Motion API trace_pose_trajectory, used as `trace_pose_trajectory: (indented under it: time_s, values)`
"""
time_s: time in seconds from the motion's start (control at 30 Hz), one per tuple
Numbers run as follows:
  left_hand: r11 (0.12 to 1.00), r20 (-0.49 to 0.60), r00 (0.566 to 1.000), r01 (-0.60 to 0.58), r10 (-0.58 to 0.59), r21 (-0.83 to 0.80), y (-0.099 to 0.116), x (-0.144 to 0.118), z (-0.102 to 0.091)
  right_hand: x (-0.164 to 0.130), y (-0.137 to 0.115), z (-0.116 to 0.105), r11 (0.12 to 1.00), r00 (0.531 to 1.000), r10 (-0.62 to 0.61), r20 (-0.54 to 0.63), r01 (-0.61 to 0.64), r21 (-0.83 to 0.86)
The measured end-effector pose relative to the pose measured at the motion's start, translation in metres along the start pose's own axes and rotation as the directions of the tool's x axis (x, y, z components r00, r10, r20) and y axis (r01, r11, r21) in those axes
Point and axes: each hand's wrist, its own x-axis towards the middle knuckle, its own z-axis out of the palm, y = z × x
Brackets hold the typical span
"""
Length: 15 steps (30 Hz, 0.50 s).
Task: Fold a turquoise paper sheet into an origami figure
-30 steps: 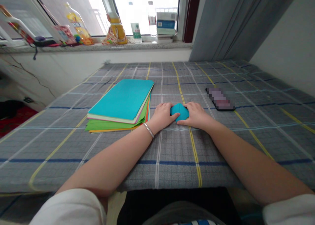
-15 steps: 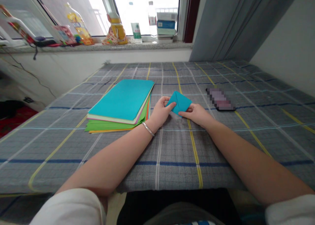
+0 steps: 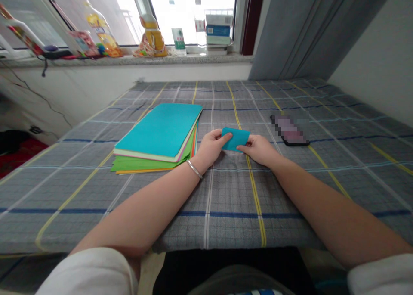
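I see both hands meeting at a small folded teal paper [image 3: 235, 138] over the checked cloth [image 3: 226, 200]. My left hand [image 3: 211, 146] pinches the paper's left end, thumb on top, fingers under it. My right hand [image 3: 258, 148] pinches the right end the same way, thumb tip on the paper's near edge. Both grips are narrow and closed on the paper, which lies roughly flat between them; whether it rests on the cloth or sits just above it, I cannot tell.

A silver bracelet [image 3: 194, 169] sits on the left wrist, just behind that grip. Left of the left-hand grip, close but not touching, lies a stack of coloured sheets [image 3: 161, 133] with a teal sheet on top. Right of the right-hand grip, a short way off, lies a dark flat object [image 3: 289, 130], blurred out. Well beyond both grips runs the windowsill [image 3: 129, 61], with bottles [image 3: 151, 32] standing on it.
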Motion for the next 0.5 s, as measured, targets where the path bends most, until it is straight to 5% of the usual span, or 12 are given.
trace_pose_trajectory:
  time_s: [0.33, 0.5]
  values:
    - [0.999, -0.073, 0.997, 0.025, -0.028, -0.042, -0.003, 0.002, -0.001, -0.003, -0.008, -0.008, 0.999, 0.999, 0.032, -0.010, -0.032, -0.015]
    - [0.989, 0.071, 0.996, 0.036, -0.047, 0.146, -0.002, 0.001, -0.001, 0.001, -0.005, -0.011, 1.000, 0.996, 0.027, -0.079, -0.027, 0.009]
